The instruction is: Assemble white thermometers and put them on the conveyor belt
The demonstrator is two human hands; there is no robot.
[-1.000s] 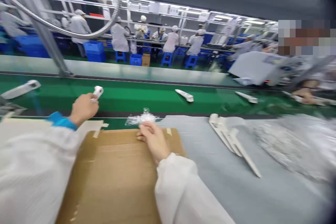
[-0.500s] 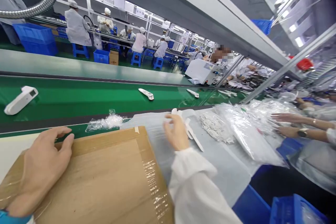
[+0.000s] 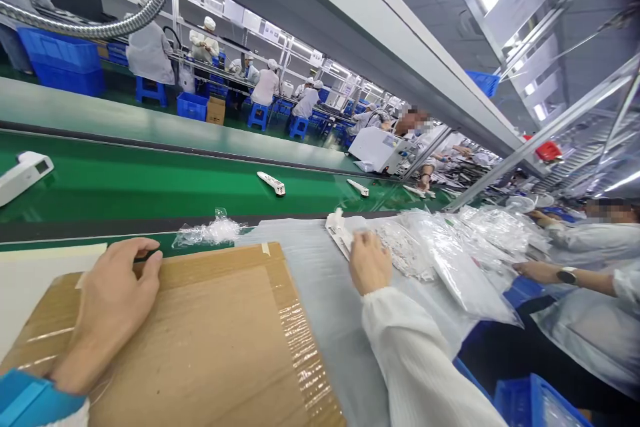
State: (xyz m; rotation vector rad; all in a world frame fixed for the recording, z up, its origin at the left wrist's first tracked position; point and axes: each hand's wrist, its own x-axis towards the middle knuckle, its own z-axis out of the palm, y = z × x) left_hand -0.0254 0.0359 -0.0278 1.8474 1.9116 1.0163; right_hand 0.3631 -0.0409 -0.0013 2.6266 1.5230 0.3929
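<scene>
My left hand (image 3: 117, 293) lies at the upper left of a taped cardboard sheet (image 3: 215, 333), thumb and index finger apart, holding nothing. A blue band circles that wrist. Over the white sheeting, my right hand (image 3: 370, 261) points away with its fingers bunched and curled down. Its fingertips are hidden, so what they pinch cannot be made out. Long white plastic parts (image 3: 339, 232) reach up to its left side. Just right of it is a heap of small white pieces (image 3: 407, 250).
Beyond runs a green conveyor belt (image 3: 200, 177) carrying white handheld devices, one a thermometer-like unit (image 3: 273, 183). Crumpled clear plastic (image 3: 213, 230) lies beside the cardboard. Clear bags (image 3: 460, 273) are piled at right, near a co-worker's hand (image 3: 537, 271). A metal post (image 3: 540, 143) slants across.
My right hand has moved right and its fingers have drawn together over the white parts. My left hand stays on the cardboard. The view has shifted slightly; the co-worker's arms have moved.
</scene>
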